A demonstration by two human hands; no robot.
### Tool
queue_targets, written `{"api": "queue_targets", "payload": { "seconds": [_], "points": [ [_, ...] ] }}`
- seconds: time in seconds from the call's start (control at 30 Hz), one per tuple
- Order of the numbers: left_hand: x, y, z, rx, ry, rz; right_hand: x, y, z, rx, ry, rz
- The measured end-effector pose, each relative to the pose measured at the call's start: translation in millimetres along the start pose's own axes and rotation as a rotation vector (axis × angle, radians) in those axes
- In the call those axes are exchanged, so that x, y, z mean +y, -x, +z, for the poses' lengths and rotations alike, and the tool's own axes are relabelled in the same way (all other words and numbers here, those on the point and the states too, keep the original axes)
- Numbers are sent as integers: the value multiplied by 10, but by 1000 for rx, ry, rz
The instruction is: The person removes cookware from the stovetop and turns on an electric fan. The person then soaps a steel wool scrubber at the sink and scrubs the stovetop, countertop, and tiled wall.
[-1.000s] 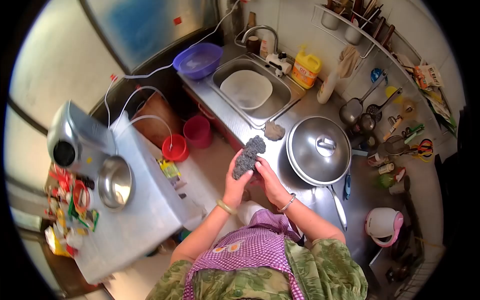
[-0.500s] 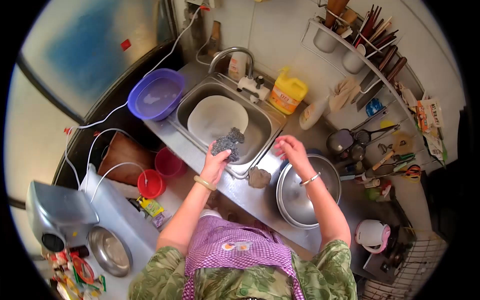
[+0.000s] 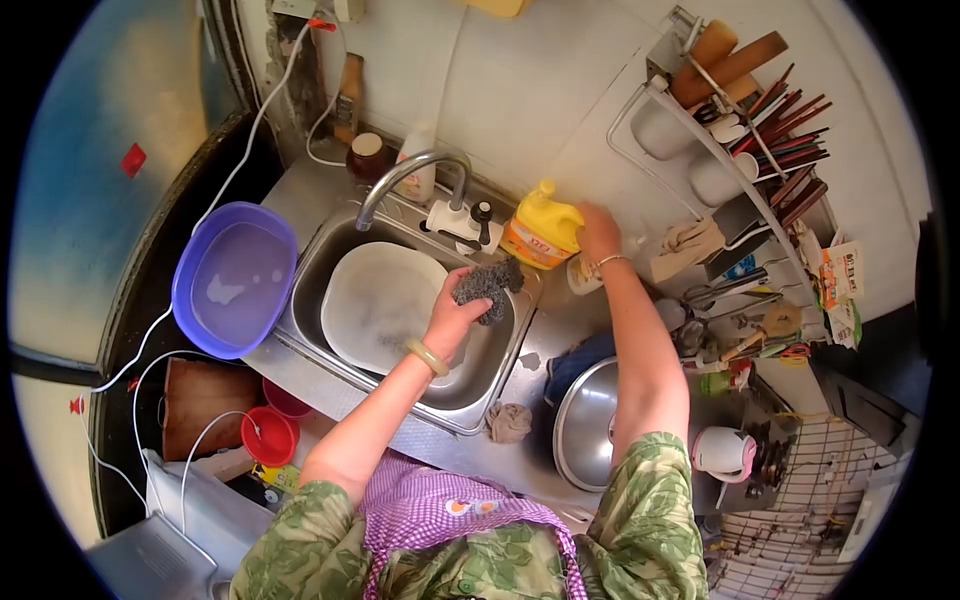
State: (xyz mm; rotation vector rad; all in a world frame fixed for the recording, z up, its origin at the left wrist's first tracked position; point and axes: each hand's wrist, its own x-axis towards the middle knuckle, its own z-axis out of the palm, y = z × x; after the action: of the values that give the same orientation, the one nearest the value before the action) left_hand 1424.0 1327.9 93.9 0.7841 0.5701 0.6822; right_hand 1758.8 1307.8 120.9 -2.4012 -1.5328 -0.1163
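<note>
My left hand (image 3: 455, 310) is closed round a grey mesh scrubber (image 3: 486, 290) above the right part of the sink (image 3: 474, 398). A round whitish basin (image 3: 385, 300) sits in the sink. At the back of the counter my right hand (image 3: 599, 236) reaches to the handle side of a yellow jug (image 3: 543, 228) with an orange label. Its fingers look curled at the handle. A pale bottle (image 3: 583, 275) stands just below that hand, partly hidden by the wrist. The faucet (image 3: 420, 165) arches over the sink behind the basin.
A purple basin (image 3: 236, 280) holding liquid is left of the sink. A brown cloth (image 3: 509, 422) lies by the sink's front right corner, beside a lidded pan (image 3: 585, 430). A utensil rack (image 3: 715, 160) hangs at the upper right. Red buckets (image 3: 270, 436) stand below on the left.
My right hand has left the scrubber and moved up and right to the yellow jug. My left hand has carried the scrubber over the sink. The view has shifted toward the sink.
</note>
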Motion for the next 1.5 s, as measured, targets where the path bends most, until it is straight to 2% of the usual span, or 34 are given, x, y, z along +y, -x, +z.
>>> {"api": "queue_targets", "payload": {
  "seconds": [0.1, 0.2, 0.4, 0.6, 0.7, 0.8, 0.87, 0.97, 1.0, 1.1, 1.2, 1.3, 1.4, 1.5],
  "points": [
    [-159, -96, -150, 5, 59, -137, -11, 90, -188, -75, -38, -137],
    [-343, -93, -322, 34, 109, -187, -4, 206, -352, -159, 5, -104],
    [-342, -52, -347, -30, 62, -295, 385, 780, -500, -42, -45, -209],
    [-240, -47, 57, -109, 84, -336, 453, 1261, -835, -226, -129, -41],
    [-248, -90, 322, -172, 74, -332, 733, 1497, -647, -142, -97, -22],
    [-291, -169, 442, -225, 48, -356, 613, 1567, -786, -352, -41, 78],
    [-369, -258, 396, -295, 39, -393, 567, 1664, -795, -258, -105, 46],
    [-133, -245, 389, -423, -28, -525, 482, 1651, -810, -58, -154, -15],
    [-232, -277, 332, -516, -44, -502, 423, 1614, -810, 14, -164, -34],
    [-106, -214, 485, -454, -269, -647, -44, 1363, -824, -266, -588, 331],
    [-240, -316, 610, -488, -305, -657, -80, 1239, -610, -350, -141, 102],
    [-246, -369, 760, -549, -401, -727, -63, 1131, -618, -466, -75, 51],
    [-458, -398, 792, -612, -352, -713, -31, 1202, -497, -377, 66, -118],
    [-511, -400, 819, -632, -326, -716, -51, 1279, -438, -279, 76, -119]
  ]
}}
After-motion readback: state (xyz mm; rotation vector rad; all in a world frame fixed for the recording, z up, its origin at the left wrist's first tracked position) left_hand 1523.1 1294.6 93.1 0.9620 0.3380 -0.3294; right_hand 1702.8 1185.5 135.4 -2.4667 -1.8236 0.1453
